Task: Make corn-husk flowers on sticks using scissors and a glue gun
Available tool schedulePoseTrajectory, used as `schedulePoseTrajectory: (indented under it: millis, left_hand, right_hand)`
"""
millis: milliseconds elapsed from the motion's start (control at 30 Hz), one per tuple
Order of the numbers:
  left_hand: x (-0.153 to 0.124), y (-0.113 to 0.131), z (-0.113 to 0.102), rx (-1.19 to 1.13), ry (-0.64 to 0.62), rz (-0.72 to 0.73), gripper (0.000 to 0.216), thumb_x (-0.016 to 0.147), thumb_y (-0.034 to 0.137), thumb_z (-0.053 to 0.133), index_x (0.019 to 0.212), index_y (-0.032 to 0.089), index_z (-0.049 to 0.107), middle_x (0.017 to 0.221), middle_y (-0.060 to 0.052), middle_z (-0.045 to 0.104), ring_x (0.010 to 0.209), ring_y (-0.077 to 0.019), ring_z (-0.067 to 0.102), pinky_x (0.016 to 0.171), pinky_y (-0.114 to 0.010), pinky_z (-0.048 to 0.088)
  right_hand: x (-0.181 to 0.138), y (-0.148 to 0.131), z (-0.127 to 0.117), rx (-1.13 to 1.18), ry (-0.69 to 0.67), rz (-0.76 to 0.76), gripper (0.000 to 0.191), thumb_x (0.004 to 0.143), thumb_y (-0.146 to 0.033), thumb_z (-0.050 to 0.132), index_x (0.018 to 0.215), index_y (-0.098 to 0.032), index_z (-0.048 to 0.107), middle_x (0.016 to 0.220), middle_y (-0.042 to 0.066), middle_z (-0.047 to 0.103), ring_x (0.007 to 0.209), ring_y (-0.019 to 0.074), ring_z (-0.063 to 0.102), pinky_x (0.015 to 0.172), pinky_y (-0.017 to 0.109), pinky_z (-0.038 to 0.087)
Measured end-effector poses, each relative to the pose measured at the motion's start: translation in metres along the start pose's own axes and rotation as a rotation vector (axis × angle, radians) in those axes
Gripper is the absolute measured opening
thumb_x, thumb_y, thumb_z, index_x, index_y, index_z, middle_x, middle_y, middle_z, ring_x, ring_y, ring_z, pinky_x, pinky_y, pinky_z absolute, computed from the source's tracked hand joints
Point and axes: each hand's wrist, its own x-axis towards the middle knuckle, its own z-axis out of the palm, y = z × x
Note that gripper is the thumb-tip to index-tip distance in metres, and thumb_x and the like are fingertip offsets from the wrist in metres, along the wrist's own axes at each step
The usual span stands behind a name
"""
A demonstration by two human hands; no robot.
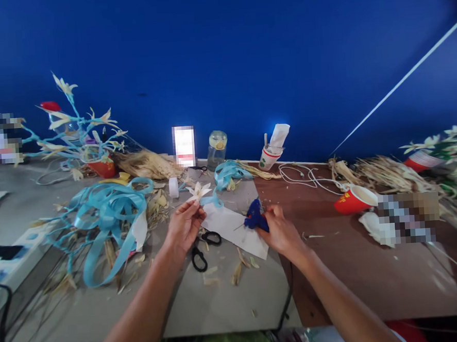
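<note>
Pale flower (199,191) was pinched in the left hand (185,223), near the far end of the white paper (232,226); blue glue gun (256,217) was gripped in the right hand (283,230), kinda over the paper; black scissors (213,238) were spotted alongside.

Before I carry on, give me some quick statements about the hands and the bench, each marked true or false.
1. The left hand holds a pale flower. True.
2. The right hand holds the scissors. False: it holds a dark blue tool.
3. White paper lies on the bench between the hands. True.
4. The glass jar stands right of the white cup. False: it stands left of it.
</note>
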Motion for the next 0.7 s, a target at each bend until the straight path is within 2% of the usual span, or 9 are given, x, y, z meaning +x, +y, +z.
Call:
schedulePoseTrajectory:
  millis: [100,167,267,300,367,500,600,700]
  left_hand:
    - [-0.001,0.000,0.001,-0.004,-0.017,-0.006,0.013,0.064,0.011,0.073,0.068,0.012,0.060,0.058,0.000,0.058,0.051,-0.0072,0.054,0.057,-0.021,0.050]
    - [-0.003,0.000,0.002,0.007,-0.043,-0.014,0.013,0.064,0.010,0.073,0.067,0.011,0.060,0.058,0.000,0.058,0.051,-0.0072,0.054,0.056,-0.020,0.050]
    - [-0.005,0.001,0.005,0.030,-0.063,-0.024,0.014,0.062,0.009,0.074,0.064,0.010,0.060,0.057,-0.001,0.058,0.051,-0.0070,0.054,0.055,-0.019,0.049]
    - [-0.006,0.001,0.005,0.033,-0.064,-0.026,0.014,0.061,0.009,0.075,0.063,0.010,0.060,0.057,-0.001,0.058,0.050,-0.0069,0.054,0.055,-0.019,0.049]
    - [-0.006,0.002,0.005,0.034,-0.063,-0.029,0.015,0.060,0.010,0.076,0.063,0.010,0.061,0.058,-0.002,0.059,0.050,-0.0069,0.054,0.054,-0.019,0.048]
    - [-0.004,0.001,0.003,0.056,-0.060,-0.010,0.017,0.058,0.013,0.078,0.065,0.009,0.063,0.059,-0.002,0.061,0.049,-0.0064,0.054,0.053,-0.018,0.047]
    - [-0.002,-0.002,0.003,0.090,-0.052,0.043,0.021,0.056,0.017,0.080,0.069,0.009,0.065,0.060,-0.001,0.062,0.048,-0.0058,0.053,0.053,-0.018,0.046]
    - [-0.001,-0.005,0.003,0.149,-0.027,0.102,0.025,0.053,0.021,0.081,0.071,0.011,0.067,0.059,0.000,0.062,0.047,-0.0054,0.052,0.053,-0.017,0.044]
  right_hand:
    - [0.004,0.007,-0.011,0.078,-0.103,-0.032,0.022,0.074,-0.033,0.063,0.087,-0.015,0.064,0.104,0.014,0.054,0.072,0.0204,0.059,0.069,0.035,0.047]
    - [0.012,0.001,-0.023,0.206,-0.038,-0.069,0.024,0.075,-0.031,0.062,0.094,-0.016,0.065,0.105,0.013,0.057,0.077,0.0204,0.060,0.073,0.034,0.048]
    - [0.033,-0.030,-0.035,0.485,0.152,-0.181,0.030,0.082,-0.027,0.053,0.110,-0.018,0.062,0.111,0.012,0.060,0.091,0.0207,0.060,0.086,0.036,0.046]
    - [0.041,-0.044,-0.035,0.565,0.169,-0.249,0.031,0.082,-0.025,0.053,0.111,-0.018,0.061,0.114,0.012,0.060,0.102,0.0216,0.058,0.093,0.037,0.043]
    - [0.056,-0.072,-0.029,0.697,0.094,-0.358,0.032,0.079,-0.021,0.055,0.110,-0.017,0.062,0.116,0.012,0.061,0.110,0.0219,0.055,0.098,0.037,0.040]
    - [0.074,-0.107,-0.009,0.824,-0.021,-0.294,0.022,0.076,-0.018,0.058,0.096,-0.015,0.066,0.103,0.009,0.068,0.099,0.0222,0.061,0.090,0.037,0.044]
    - [0.076,-0.113,0.002,0.903,-0.051,-0.210,0.014,0.074,-0.018,0.059,0.086,-0.017,0.067,0.090,0.005,0.072,0.086,0.0204,0.064,0.082,0.034,0.047]
    - [0.075,-0.113,0.006,0.974,-0.030,-0.149,0.012,0.072,-0.017,0.060,0.081,-0.017,0.067,0.085,0.004,0.072,0.083,0.0198,0.065,0.079,0.032,0.047]
